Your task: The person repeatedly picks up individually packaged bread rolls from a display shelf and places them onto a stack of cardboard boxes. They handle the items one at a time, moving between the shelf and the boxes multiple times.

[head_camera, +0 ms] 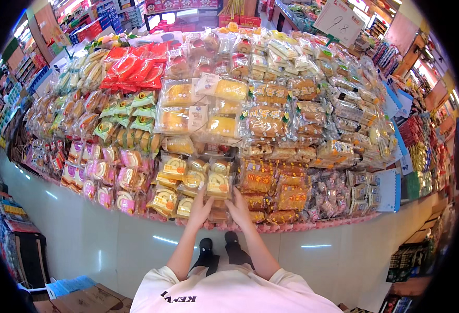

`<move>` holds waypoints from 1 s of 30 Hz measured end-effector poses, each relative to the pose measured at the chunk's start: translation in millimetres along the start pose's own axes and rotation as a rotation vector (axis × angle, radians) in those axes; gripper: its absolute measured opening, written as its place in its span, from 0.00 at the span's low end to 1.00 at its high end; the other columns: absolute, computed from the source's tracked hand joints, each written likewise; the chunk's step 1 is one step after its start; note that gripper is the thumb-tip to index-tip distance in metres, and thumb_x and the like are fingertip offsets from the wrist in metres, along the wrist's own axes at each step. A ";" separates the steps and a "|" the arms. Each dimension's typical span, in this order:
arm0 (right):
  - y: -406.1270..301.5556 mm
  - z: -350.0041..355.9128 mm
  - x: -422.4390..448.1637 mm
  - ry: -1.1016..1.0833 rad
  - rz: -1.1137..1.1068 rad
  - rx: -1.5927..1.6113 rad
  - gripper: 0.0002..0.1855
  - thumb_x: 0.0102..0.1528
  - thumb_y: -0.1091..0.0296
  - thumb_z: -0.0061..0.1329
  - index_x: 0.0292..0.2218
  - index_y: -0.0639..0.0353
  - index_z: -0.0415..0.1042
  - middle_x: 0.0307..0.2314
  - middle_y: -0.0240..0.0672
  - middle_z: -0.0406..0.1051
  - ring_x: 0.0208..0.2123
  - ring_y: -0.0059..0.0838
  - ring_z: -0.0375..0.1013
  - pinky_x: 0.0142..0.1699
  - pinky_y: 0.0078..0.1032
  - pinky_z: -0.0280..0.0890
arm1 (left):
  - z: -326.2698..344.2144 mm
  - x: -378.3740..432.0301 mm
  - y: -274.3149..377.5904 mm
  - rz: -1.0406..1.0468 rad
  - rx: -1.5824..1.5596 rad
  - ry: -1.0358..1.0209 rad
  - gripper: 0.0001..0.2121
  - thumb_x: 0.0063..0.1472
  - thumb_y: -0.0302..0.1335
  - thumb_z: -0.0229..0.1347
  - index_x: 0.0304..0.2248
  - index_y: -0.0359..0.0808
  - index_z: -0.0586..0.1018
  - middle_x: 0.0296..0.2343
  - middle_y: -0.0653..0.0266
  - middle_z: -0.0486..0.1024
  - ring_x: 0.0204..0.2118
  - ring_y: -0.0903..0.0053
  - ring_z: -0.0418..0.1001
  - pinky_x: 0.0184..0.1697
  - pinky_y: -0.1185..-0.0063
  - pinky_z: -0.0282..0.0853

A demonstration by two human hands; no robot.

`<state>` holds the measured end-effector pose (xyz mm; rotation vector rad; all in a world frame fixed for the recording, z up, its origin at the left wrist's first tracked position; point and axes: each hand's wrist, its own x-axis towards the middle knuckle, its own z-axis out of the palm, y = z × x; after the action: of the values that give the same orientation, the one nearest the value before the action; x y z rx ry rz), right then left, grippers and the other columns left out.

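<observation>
Both my hands are at the near edge of a display heaped with packaged bread and cakes. Between them lies a clear-wrapped swiss roll [219, 184] with a yellow label. My left hand [202, 207] is at its left side and my right hand [238, 206] at its right, fingertips near the wrapper; whether they grip it cannot be told. Below it, between my wrists, is a brown packaged cake [218, 215]. More wrapped swiss rolls [173, 166] lie to the left of my left hand. Orange-brown packaged breads [257, 180] lie just right of my right hand.
Pink trim [311, 225] runs along the display's front edge. Red packets [135, 66] and large yellow cake packs [176, 117] lie farther back. A price sign [339, 21] stands at the back right. Cardboard boxes [84, 299] are at lower left, and shelves [413, 258] at lower right.
</observation>
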<state>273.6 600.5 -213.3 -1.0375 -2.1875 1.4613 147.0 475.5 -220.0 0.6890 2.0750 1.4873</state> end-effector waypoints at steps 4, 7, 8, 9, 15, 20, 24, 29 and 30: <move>0.5 -1.4 5.4 -0.043 -0.016 0.023 0.34 0.54 0.67 0.51 0.58 0.68 0.54 0.54 0.53 0.61 0.55 0.43 0.63 0.58 0.33 0.58 | 9.0 6.3 5.4 -0.057 -0.084 -0.067 0.28 0.61 0.29 0.52 0.58 0.28 0.60 0.48 0.46 0.69 0.49 0.63 0.69 0.52 0.74 0.63; 1.4 4.6 4.9 -0.026 -0.043 0.124 0.33 0.54 0.65 0.51 0.57 0.66 0.56 0.53 0.51 0.62 0.55 0.44 0.63 0.58 0.34 0.57 | 13.4 8.5 2.8 -0.070 -0.161 -0.060 0.27 0.62 0.28 0.52 0.59 0.31 0.60 0.46 0.52 0.70 0.44 0.74 0.71 0.47 0.78 0.66; 0.1 5.2 2.4 -0.034 -0.053 0.128 0.32 0.54 0.63 0.52 0.56 0.65 0.58 0.53 0.51 0.62 0.56 0.45 0.61 0.59 0.34 0.55 | 14.0 8.5 -0.6 -0.064 -0.168 -0.047 0.27 0.62 0.28 0.52 0.59 0.32 0.60 0.45 0.54 0.71 0.43 0.76 0.71 0.46 0.79 0.67; -4.4 7.7 0.3 -0.040 -0.035 0.168 0.31 0.54 0.63 0.52 0.55 0.64 0.59 0.52 0.50 0.63 0.56 0.45 0.61 0.59 0.34 0.55 | 14.7 11.7 -20.5 -0.044 -0.148 -0.020 0.26 0.62 0.28 0.52 0.58 0.32 0.61 0.44 0.55 0.71 0.42 0.77 0.71 0.46 0.80 0.67; 11.6 18.9 -0.4 0.079 -0.058 0.361 0.23 0.53 0.69 0.53 0.50 0.64 0.65 0.47 0.45 0.66 0.50 0.39 0.66 0.53 0.28 0.60 | 10.6 -1.7 22.7 -0.142 -0.185 -0.017 0.19 0.63 0.27 0.50 0.53 0.31 0.68 0.34 0.62 0.73 0.35 0.81 0.70 0.39 0.83 0.66; -51.1 -15.6 -8.8 0.148 -0.097 0.383 0.14 0.56 0.72 0.50 0.43 0.67 0.70 0.43 0.41 0.68 0.45 0.31 0.70 0.50 0.26 0.64 | 3.0 -10.1 57.7 -0.073 -0.169 0.020 0.16 0.63 0.25 0.51 0.50 0.31 0.70 0.32 0.65 0.73 0.33 0.84 0.70 0.37 0.83 0.66; -133.9 -61.8 -26.6 0.173 -0.154 0.565 0.14 0.57 0.73 0.47 0.45 0.66 0.67 0.43 0.40 0.69 0.44 0.30 0.71 0.51 0.26 0.64 | -7.8 -19.3 132.1 0.150 -0.153 0.137 0.15 0.61 0.23 0.53 0.48 0.32 0.72 0.33 0.65 0.74 0.33 0.83 0.70 0.37 0.83 0.67; -206.5 -105.2 -77.0 0.290 -0.460 0.869 0.23 0.55 0.76 0.47 0.52 0.63 0.59 0.48 0.40 0.64 0.50 0.31 0.65 0.56 0.30 0.59 | -32.8 -63.0 251.6 0.521 -0.159 0.248 0.16 0.55 0.21 0.58 0.44 0.34 0.76 0.35 0.60 0.74 0.37 0.76 0.72 0.40 0.78 0.68; -219.2 -113.2 -88.6 0.320 -0.543 0.911 0.25 0.54 0.76 0.48 0.53 0.63 0.58 0.49 0.40 0.63 0.51 0.31 0.64 0.57 0.31 0.58 | -38.0 -71.0 264.6 0.664 -0.104 0.282 0.16 0.54 0.21 0.59 0.44 0.34 0.76 0.35 0.61 0.74 0.37 0.75 0.72 0.41 0.78 0.68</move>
<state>317.1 565.3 42.8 -0.2880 -1.1871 1.5924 206.3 475.9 50.1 1.2740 2.0459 2.1351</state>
